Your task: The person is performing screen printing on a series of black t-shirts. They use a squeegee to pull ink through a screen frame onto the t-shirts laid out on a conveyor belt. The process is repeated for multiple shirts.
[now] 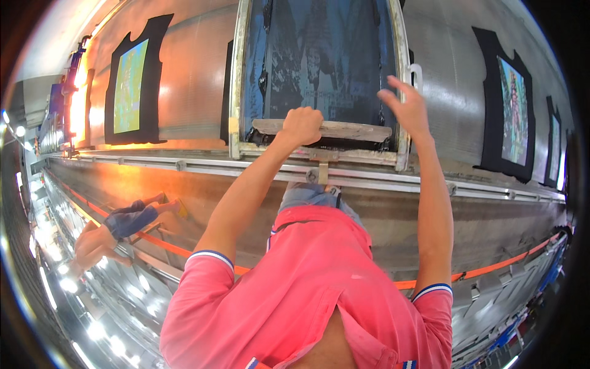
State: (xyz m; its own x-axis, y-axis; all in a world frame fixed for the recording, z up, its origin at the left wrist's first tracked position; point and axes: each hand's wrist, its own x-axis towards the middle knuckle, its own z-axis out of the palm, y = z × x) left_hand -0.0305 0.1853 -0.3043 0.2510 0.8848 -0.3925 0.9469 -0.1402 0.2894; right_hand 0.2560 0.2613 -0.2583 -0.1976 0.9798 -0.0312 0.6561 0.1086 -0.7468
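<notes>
- Squeegee (326, 129): long wooden-handled bar, lying crosswise along the near edge of the printing screen, at the middle of the scene.
- Left hand (301, 125): closed in a fist around the squeegee handle, left of its middle.
- Right hand (405, 107): open, fingers spread, raised just above the right end of the squeegee; contact with the frame's right rail cannot be told.
- Printing screen (319, 61): dark blue mesh streaked with ink, set in a pale frame (236, 80), on the long table.
- Long print table (190, 67): pale surface running left to right, metal rail (184, 165) along its near edge.
- Black shirt with a green-yellow print (130, 86): flat on the table, well left of the screen.
- Black shirts with coloured prints (510, 111): flat on the table, well right of the screen.
- Pink polo shirt (307, 289): worn, filling the near middle.
- Another person's hand (92, 246) with a blue sleeve: near left, below the rail.
- Orange strip (491, 267): along the table's lower side.
</notes>
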